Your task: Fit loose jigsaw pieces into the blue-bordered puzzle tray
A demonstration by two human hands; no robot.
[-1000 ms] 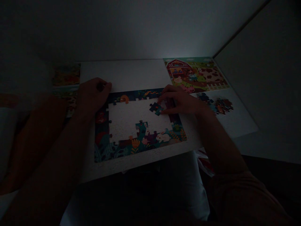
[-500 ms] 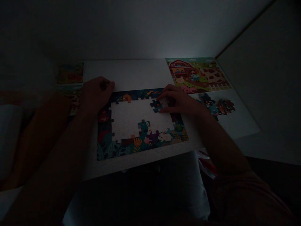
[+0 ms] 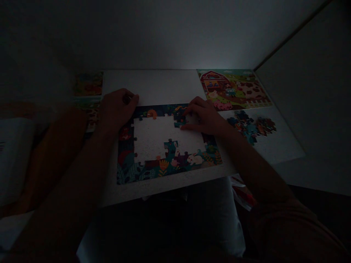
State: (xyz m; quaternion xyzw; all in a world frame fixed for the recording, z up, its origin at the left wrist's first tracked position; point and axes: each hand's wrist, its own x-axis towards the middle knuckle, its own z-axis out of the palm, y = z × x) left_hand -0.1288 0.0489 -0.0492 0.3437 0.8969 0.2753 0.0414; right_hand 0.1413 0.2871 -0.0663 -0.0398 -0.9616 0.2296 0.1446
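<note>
A jigsaw puzzle with a dark forest border lies on the white table, its middle mostly bare. Rabbits show along its lower edge, and one teal piece juts inward above them. My right hand has thumb and fingers closed on a dark teal puzzle piece at the top border, right of centre. That piece touches the border there; whether it is fully seated I cannot tell. My left hand rests at the puzzle's upper left corner, fingers curled in, with nothing visible in them.
Loose puzzle pieces lie in a heap to the right. Behind them is a farm picture with a barn and a cow. More colourful pictures are at the left. A white wall stands behind the table; the light is very dim.
My right hand has moved the puzzle piece up and slightly left, against the top border. My left hand stays at the corner. The whole view has shifted slightly.
</note>
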